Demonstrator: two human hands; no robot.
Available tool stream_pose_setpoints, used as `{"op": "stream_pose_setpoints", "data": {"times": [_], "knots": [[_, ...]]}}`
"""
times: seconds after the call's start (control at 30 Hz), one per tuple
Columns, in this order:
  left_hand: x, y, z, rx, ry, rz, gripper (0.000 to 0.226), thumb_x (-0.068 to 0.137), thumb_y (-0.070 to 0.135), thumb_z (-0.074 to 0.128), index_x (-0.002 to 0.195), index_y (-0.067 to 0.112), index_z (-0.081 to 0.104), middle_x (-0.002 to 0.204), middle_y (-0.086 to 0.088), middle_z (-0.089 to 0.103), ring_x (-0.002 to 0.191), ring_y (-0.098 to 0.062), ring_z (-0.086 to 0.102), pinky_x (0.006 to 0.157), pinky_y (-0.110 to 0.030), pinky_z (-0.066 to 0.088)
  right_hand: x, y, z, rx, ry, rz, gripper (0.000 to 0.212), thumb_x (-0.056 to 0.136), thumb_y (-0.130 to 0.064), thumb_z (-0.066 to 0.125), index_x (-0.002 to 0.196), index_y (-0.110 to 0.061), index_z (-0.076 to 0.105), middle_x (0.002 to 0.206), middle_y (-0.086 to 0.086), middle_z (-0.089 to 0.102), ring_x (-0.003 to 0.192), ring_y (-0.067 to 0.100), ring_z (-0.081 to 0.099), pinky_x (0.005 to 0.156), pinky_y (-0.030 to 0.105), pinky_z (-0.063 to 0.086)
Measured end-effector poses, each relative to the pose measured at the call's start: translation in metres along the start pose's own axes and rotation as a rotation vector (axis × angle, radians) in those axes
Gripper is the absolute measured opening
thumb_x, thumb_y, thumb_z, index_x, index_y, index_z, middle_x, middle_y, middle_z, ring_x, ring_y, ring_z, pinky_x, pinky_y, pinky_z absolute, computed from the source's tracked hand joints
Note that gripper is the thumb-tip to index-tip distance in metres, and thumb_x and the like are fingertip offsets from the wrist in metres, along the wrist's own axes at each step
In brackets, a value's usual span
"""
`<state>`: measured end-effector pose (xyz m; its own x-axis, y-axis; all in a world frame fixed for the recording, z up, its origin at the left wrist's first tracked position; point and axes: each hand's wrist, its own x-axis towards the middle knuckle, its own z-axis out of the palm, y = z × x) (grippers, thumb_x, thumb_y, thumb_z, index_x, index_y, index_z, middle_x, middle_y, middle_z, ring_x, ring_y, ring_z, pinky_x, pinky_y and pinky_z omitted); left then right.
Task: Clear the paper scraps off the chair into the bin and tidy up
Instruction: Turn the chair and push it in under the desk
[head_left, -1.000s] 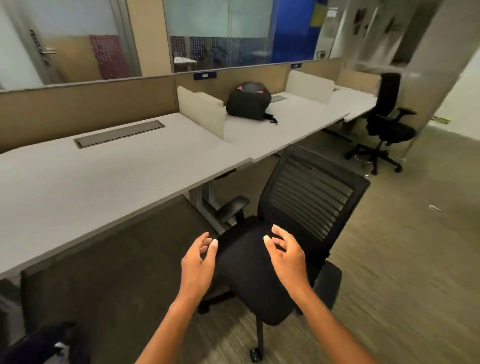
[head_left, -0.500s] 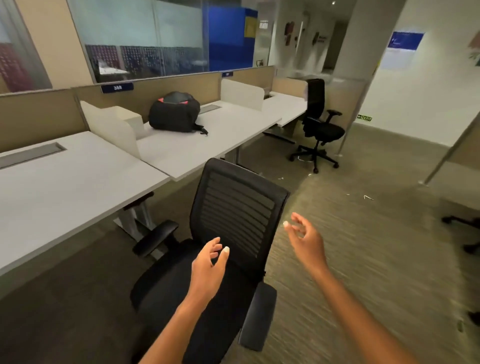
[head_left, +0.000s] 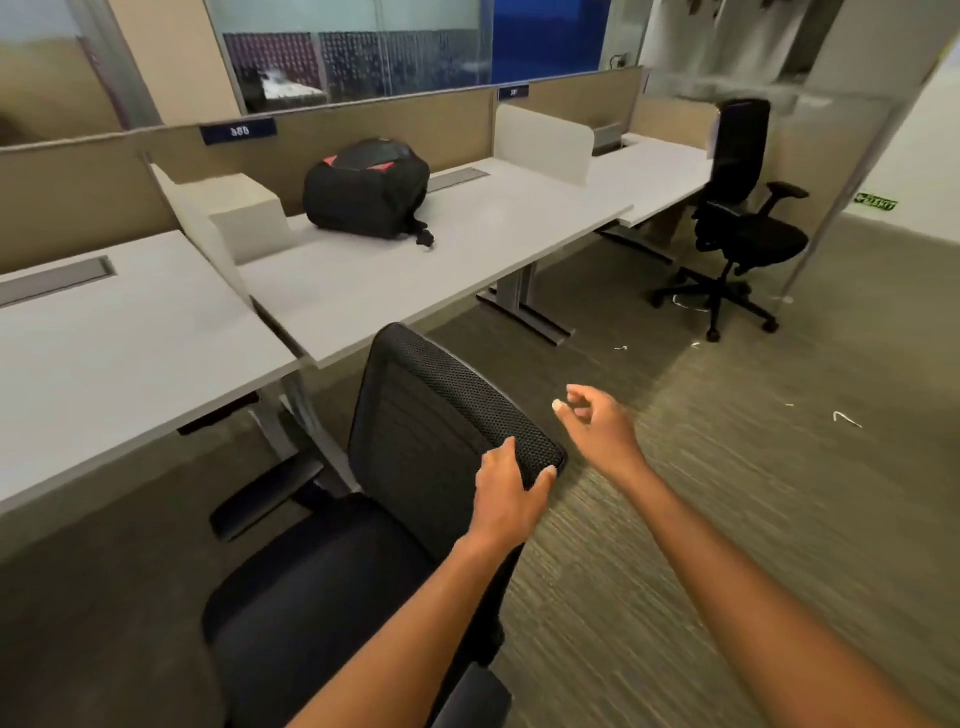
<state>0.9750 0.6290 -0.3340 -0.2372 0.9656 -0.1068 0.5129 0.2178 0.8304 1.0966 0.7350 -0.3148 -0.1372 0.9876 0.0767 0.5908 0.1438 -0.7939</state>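
Observation:
A black mesh-backed office chair (head_left: 415, 426) stands in front of me, its seat (head_left: 322, 582) bare of any scraps that I can see. My left hand (head_left: 511, 496) grips the right top corner of the chair's backrest. My right hand (head_left: 597, 423) hovers in the air just right of the backrest, fingers loosely curled and apart, holding nothing. A few small white paper scraps (head_left: 847, 418) lie on the carpet to the right. No bin is in view.
White desks (head_left: 493, 244) with dividers run along the left and back; a black backpack (head_left: 369, 189) lies on one. A second black chair (head_left: 737, 223) stands at the back right, with scraps near its base (head_left: 688, 304). Carpet floor stretches to the right.
The view swung right and closer to the chair. My left hand rose from over the seat and took hold of the backrest's top corner. My right hand moved off to the chair's right.

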Motion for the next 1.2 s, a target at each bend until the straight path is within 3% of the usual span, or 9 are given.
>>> {"op": "stream_pose_setpoints", "data": {"times": [0.1,0.2,0.3,0.5,0.73,0.93,1.2], "knots": [[0.029,0.008,0.025,0.034,-0.002,-0.113,0.094,0.085,0.056,0.056,0.151,0.011,0.007,0.157,-0.02,0.014,0.146,-0.033,0.014,0.118,-0.042,0.023,0.04,0.003,0.014,-0.041,-0.11,0.014,0.042,0.089,-0.04,0.062,0.124,-0.016,0.061,0.116,0.0,0.067,0.095,0.012,0.062,0.085,0.024,0.046],[0.048,0.012,0.047,0.052,0.074,-0.207,0.107,0.078,0.065,0.056,0.151,0.012,-0.002,0.159,-0.023,-0.002,0.148,-0.036,0.001,0.12,-0.046,0.015,0.074,0.004,0.033,-0.054,-0.22,0.021,0.044,0.088,-0.042,0.062,0.124,-0.018,0.062,0.118,0.001,0.067,0.1,0.014,0.063,0.091,0.026,0.046],[0.06,0.015,0.061,0.074,0.195,-0.284,0.111,0.076,0.065,0.057,0.151,0.012,-0.006,0.158,-0.024,-0.009,0.148,-0.038,-0.002,0.119,-0.05,0.014,0.101,0.001,0.052,-0.119,-0.367,-0.01,0.05,0.088,-0.047,0.06,0.13,-0.02,0.058,0.124,-0.002,0.066,0.116,0.015,0.059,0.1,0.03,0.044],[0.074,0.011,0.067,0.018,0.24,-0.395,0.112,0.078,0.057,0.058,0.149,0.009,-0.013,0.158,-0.025,-0.011,0.148,-0.037,-0.003,0.121,-0.044,0.013,0.134,-0.017,0.089,-0.157,-0.495,-0.082,0.052,0.089,-0.042,0.062,0.133,-0.016,0.054,0.127,-0.002,0.065,0.122,0.015,0.056,0.109,0.036,0.041],[0.072,0.005,0.055,-0.1,0.211,-0.372,0.119,0.072,0.055,0.066,0.15,0.01,-0.012,0.159,-0.02,-0.012,0.148,-0.035,-0.007,0.122,-0.041,0.014,0.136,-0.03,0.111,-0.262,-0.444,-0.111,0.041,0.085,-0.026,0.071,0.123,-0.014,0.064,0.123,0.005,0.067,0.115,0.017,0.061,0.104,0.027,0.042],[0.047,-0.003,0.04,-0.097,0.188,-0.331,0.121,0.069,0.052,0.068,0.15,0.013,-0.012,0.16,-0.017,-0.011,0.148,-0.034,-0.005,0.121,-0.041,0.017,0.116,-0.043,0.109,-0.257,-0.415,-0.109,0.04,0.081,-0.024,0.076,0.118,-0.013,0.067,0.119,0.003,0.069,0.11,0.014,0.063,0.102,0.027,0.045],[-0.014,-0.021,0.026,-0.067,0.121,-0.291,0.119,0.069,0.044,0.067,0.149,0.01,-0.014,0.16,-0.015,-0.011,0.149,-0.031,-0.009,0.121,-0.036,0.01,0.055,-0.05,0.095,-0.272,-0.39,-0.106,0.04,0.08,-0.023,0.077,0.116,-0.008,0.068,0.117,0.006,0.07,0.108,0.015,0.065,0.099,0.027,0.046]]}}
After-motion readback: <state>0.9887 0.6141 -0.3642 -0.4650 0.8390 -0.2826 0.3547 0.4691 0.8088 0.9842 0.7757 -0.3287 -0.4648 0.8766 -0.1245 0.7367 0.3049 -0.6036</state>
